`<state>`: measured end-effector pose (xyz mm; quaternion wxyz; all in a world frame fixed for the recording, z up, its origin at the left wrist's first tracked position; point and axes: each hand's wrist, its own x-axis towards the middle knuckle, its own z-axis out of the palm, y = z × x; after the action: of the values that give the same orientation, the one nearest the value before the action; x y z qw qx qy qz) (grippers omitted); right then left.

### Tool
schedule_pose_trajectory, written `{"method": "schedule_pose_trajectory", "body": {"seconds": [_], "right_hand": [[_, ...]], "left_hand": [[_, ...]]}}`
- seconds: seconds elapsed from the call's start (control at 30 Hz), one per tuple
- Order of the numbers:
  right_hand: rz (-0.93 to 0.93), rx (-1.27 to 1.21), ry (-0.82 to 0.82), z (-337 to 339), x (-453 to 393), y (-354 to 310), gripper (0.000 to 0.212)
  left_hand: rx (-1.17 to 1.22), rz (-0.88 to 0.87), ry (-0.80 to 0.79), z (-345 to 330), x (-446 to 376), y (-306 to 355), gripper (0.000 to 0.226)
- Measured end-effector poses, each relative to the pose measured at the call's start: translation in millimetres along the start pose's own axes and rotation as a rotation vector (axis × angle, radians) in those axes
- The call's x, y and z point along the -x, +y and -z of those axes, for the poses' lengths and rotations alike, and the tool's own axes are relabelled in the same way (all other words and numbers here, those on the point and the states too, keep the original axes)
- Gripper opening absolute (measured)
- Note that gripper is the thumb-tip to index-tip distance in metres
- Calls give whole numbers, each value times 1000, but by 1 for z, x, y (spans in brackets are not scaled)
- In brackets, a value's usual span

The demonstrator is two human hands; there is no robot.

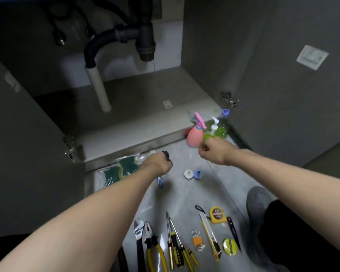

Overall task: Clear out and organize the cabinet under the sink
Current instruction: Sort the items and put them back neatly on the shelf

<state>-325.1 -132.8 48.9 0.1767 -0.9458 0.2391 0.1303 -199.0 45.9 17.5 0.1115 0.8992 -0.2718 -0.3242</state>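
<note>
The open grey cabinet (pixel 145 99) fills the upper frame, with a black drain pipe (pixel 143 36) and white plastic pipe (pixel 100 87) at upper centre. At centre, the left hand (pixel 157 161) grips a small dark object, too small to identify. The right hand (pixel 214 150) pinches a thin wire beside a pink spray bottle (pixel 194 136) and green soap dispenser (pixel 216 130). Packaged green scouring pads (pixel 116 171) lie at centre left. Yellow-handled pliers (pixel 153 250), screwdrivers (pixel 175 244), a utility knife (pixel 210 236) and yellow tape measure (pixel 216 214) line the grey floor (pixel 185 193) below.
</note>
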Motion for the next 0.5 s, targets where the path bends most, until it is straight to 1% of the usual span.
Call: {"method": "schedule_pose_trajectory", "body": {"seconds": [0.03,0.1,0.2,0.23,0.3,0.33,0.37,0.43,0.5], "right_hand": [[-1,56,1,21,-8,7,10],[-16,143,11,55,-23,19,18],[-53,247,22,82,-48,42,26],[-72,271,37,84,-58,51,26],[-115,295,76,82,-82,73,26],[-132,287,87,78,-91,82,26],[-149,267,93,73,-103,94,26],[-156,236,65,65,-127,114,26],[-116,243,32,60,-150,128,29]], "left_hand": [[1,-33,21,15,-6,13,21],[14,-90,51,42,-19,38,27],[102,-161,61,68,-43,70,53],[129,-176,76,71,-56,78,53],[157,-194,123,68,-92,94,35],[158,-196,151,62,-109,99,30],[152,-194,177,54,-129,106,32],[129,-162,197,34,-163,119,47],[116,-143,155,15,-191,130,58]]}}
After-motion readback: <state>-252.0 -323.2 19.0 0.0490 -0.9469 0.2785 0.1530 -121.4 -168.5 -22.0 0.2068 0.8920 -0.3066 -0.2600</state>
